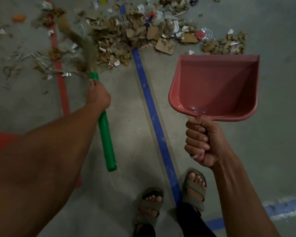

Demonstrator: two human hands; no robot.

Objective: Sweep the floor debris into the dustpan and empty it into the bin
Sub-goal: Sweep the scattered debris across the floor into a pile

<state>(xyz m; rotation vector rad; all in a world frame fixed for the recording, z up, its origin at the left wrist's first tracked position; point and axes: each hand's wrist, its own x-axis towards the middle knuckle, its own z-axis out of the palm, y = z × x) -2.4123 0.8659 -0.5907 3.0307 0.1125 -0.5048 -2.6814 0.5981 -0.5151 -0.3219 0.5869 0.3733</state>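
My left hand [98, 95] grips the green handle of a grass broom [105, 134]. Its blurred brown bristles [73, 40] reach up-left into the litter. A wide pile of debris [143, 31], torn cardboard, paper scraps and plastic wrappers, lies across the grey floor at the top. My right hand [202, 141] holds the handle of a pink dustpan [217, 86]. The pan is lifted above the floor, its inside bare and its open mouth facing the pile. No bin is in view.
A blue tape line [154, 117] runs down the concrete floor between my arms, and a red line [61, 82] runs at the left. My sandalled feet [150, 206] stand at the bottom. Loose scraps [15, 65] lie scattered at the far left.
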